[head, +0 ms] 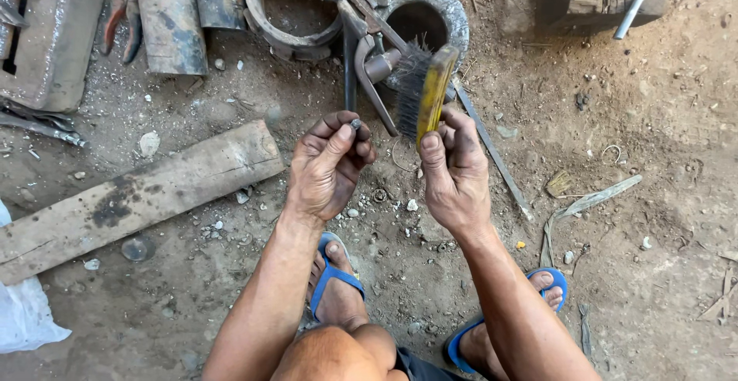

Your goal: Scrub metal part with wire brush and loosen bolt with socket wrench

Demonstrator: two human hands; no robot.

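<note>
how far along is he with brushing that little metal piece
Done: nothing shows as finished; the small metal piece looks dark and is mostly hidden in the left hand. In hand: the right hand holds the yellow wire brush just beside it, apart. Left: the brushing itself, by the look of it.

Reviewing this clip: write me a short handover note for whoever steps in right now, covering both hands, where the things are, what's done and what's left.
Left hand: pinches a small dark metal piece between thumb and fingertips, raised over the dirt ground.
Right hand: grips a yellow-handled wire brush, bristles turned toward the piece, apart from it.
Nearby: wooden plank on the left, metal tools and rings ahead.
Done: piece and brush are both in hand.
Left: brush is not on the piece; whether it is clean is too small to tell.
</note>
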